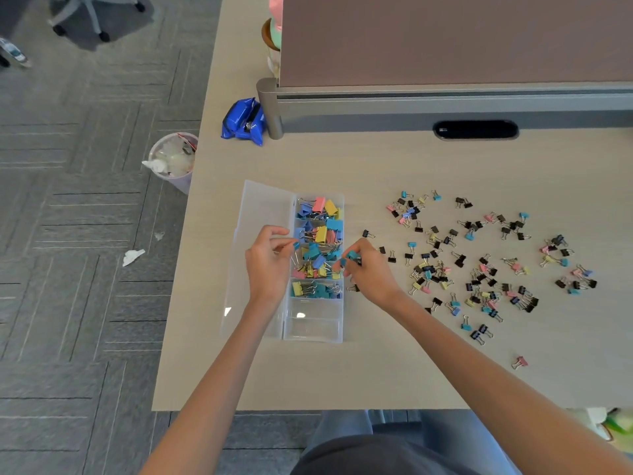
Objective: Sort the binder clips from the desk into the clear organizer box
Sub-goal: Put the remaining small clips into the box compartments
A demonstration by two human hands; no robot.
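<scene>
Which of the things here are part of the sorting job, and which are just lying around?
Part of the job:
clear organizer box
loose binder clips on the desk
teal clip in the right hand
left hand, pinching a blue clip

Just lying about:
blue packet
waste bin
paper scraps on the floor

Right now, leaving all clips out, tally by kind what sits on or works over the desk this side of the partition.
Hands: 2, left hand pinching a blue clip, right hand a teal clip
Clear organizer box: 1
Blue pouch: 1
Total: 4
</scene>
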